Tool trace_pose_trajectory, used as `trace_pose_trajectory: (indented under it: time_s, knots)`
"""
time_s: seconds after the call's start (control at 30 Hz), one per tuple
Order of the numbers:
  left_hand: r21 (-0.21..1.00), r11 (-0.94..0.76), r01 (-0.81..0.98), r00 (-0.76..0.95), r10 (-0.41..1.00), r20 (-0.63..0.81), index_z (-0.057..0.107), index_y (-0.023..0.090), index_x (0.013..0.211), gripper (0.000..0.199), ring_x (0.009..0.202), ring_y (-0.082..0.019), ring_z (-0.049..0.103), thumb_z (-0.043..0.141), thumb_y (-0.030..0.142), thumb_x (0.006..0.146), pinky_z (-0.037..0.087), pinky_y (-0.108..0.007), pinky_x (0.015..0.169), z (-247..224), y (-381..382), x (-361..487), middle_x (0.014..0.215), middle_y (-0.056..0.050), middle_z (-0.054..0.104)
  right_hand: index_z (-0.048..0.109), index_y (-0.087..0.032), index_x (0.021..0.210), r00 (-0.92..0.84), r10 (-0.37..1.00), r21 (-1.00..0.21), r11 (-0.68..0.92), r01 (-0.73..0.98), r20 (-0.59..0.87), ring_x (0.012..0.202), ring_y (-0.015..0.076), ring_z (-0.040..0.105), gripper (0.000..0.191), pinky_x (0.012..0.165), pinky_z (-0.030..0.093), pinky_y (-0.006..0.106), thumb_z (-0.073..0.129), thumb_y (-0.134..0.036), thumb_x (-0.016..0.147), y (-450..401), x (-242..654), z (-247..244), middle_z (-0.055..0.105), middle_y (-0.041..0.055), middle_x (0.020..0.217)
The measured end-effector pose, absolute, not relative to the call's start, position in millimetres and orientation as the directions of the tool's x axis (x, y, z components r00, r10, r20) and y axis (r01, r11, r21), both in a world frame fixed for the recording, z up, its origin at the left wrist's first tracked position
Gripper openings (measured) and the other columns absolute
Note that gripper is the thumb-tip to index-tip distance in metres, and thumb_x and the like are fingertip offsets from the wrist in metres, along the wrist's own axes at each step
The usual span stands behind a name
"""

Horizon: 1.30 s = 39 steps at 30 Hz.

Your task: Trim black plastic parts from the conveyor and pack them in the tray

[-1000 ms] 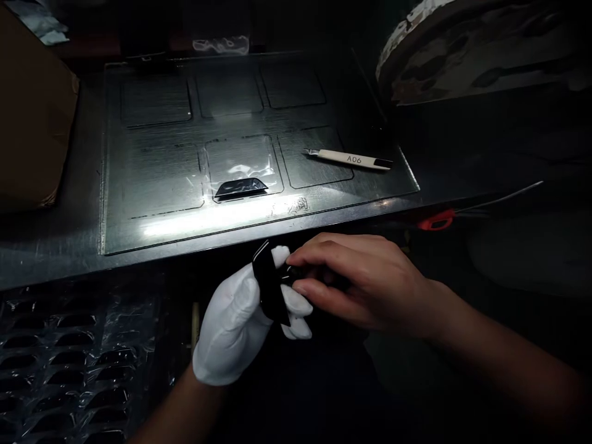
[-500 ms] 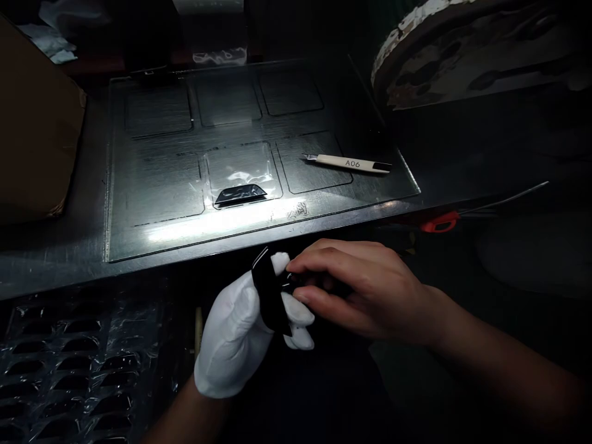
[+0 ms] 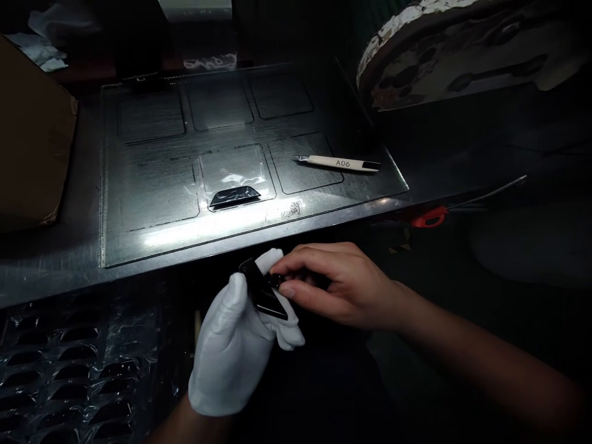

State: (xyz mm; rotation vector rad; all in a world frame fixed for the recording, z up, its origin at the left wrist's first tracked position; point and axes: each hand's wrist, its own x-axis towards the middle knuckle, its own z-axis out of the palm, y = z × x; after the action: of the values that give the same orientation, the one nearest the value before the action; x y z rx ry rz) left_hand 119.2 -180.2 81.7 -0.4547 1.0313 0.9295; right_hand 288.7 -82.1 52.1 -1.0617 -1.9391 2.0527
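Observation:
My left hand (image 3: 234,345), in a white glove, holds a glossy black trapezoid-shaped piece (image 3: 263,296) below the front edge of the bench. Its thumb lies along the near side, and the gloved fingers are behind the piece. My right hand (image 3: 340,283) is bare. Thumb and forefinger pinch together at the right side of the piece, around something small, dark and shiny that I cannot make out. A similar black piece (image 3: 235,196) lies on clear film on the glass plate (image 3: 152,216). Right of it rests a white-handled craft knife (image 3: 340,163) marked A06.
Lower left, a plastic tray (image 3: 134,333) holds several black pieces in rows. A cardboard box (image 3: 34,135) stands at the left. Red-handled scissors (image 3: 430,217) jut from the bench edge at right, below a worn pale machine part (image 3: 462,55).
The black piece has tilted in my gloved hand, its upper end turning left, and the left thumb has lifted off its face. My right hand has shifted slightly left with it, still pinching.

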Motion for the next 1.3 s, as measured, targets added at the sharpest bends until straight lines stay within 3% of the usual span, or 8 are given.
trace_pose_trajectory:
  time_s: [0.17, 0.37, 0.53, 0.73, 1.0, 1.3]
  knots:
    - [0.124, 0.591, -0.797, 0.187, 0.437, -0.88, 0.065, 0.015, 0.138, 0.056, 0.066, -0.015, 0.067, 0.04, 0.053, 0.106, 0.055, -0.031, 0.099, 81.3, -179.9, 118.5, 0.061, -0.002, 0.067, 0.072, -0.017, 0.117, -0.734, 0.541, -0.91, -0.206, 0.359, -0.412, 0.077, 0.0115, 0.07, 0.021, 0.064, 0.055, 0.019, 0.069, -0.029, 0.099, -86.0, 288.9, 49.4, 0.077, 0.0034, 0.097]
    - [0.177, 0.561, -0.809, 0.225, 0.572, -0.789, 0.064, 0.027, 0.138, 0.043, 0.074, -0.018, 0.072, 0.057, 0.048, 0.101, 0.058, -0.03, 0.074, 69.3, -195.3, 110.6, 0.084, -0.004, 0.077, 0.071, -0.018, 0.117, -0.706, 0.558, -0.899, -0.282, 0.334, -0.437, 0.077, 0.0114, 0.069, 0.022, 0.068, 0.059, 0.021, 0.073, -0.025, 0.096, -84.1, 290.1, 54.7, 0.075, 0.003, 0.098]
    - [0.193, 0.521, -0.831, 0.264, 0.676, -0.688, 0.06, 0.031, 0.142, 0.044, 0.075, -0.016, 0.075, 0.056, 0.049, 0.102, 0.058, -0.03, 0.078, 65.0, -204.7, 106.8, 0.087, 0.0, 0.079, 0.072, -0.015, 0.115, -0.721, 0.56, -0.911, -0.308, 0.275, -0.407, 0.075, 0.0109, 0.068, 0.022, 0.067, 0.059, 0.021, 0.075, -0.024, 0.095, -81.7, 289.1, 62.8, 0.074, 0.0037, 0.096]
    - [0.204, 0.431, -0.879, 0.235, 0.764, -0.601, 0.057, 0.027, 0.146, 0.045, 0.077, -0.014, 0.076, 0.048, 0.046, 0.106, 0.058, -0.031, 0.09, 61.8, -207.8, 113.1, 0.091, 0.0, 0.081, 0.072, -0.01, 0.114, -0.712, 0.592, -0.921, -0.323, 0.219, -0.377, 0.073, 0.0109, 0.068, 0.025, 0.065, 0.058, 0.021, 0.078, -0.022, 0.092, -82.9, 287.4, 65.6, 0.074, 0.0064, 0.094]
    - [0.157, 0.418, -0.895, 0.26, 0.774, -0.578, 0.057, 0.028, 0.147, 0.045, 0.081, -0.014, 0.078, 0.049, 0.046, 0.106, 0.059, -0.028, 0.088, 58.8, -206.4, 114.8, 0.095, 0.0, 0.082, 0.072, -0.009, 0.113, -0.711, 0.591, -0.916, -0.341, 0.209, -0.382, 0.074, 0.0106, 0.068, 0.025, 0.065, 0.058, 0.021, 0.078, -0.02, 0.092, -83.3, 288.0, 66.1, 0.073, 0.0066, 0.093]
    - [0.196, 0.423, -0.885, 0.234, 0.766, -0.599, 0.052, 0.028, 0.15, 0.049, 0.076, -0.015, 0.076, 0.047, 0.049, 0.106, 0.053, -0.035, 0.097, 54.3, -217.3, 114.8, 0.088, 0.001, 0.081, 0.071, -0.01, 0.114, -0.711, 0.586, -0.909, -0.368, 0.195, -0.389, 0.075, 0.0103, 0.069, 0.026, 0.066, 0.058, 0.02, 0.079, -0.018, 0.091, -85.1, 287.3, 63.2, 0.073, 0.0058, 0.094]
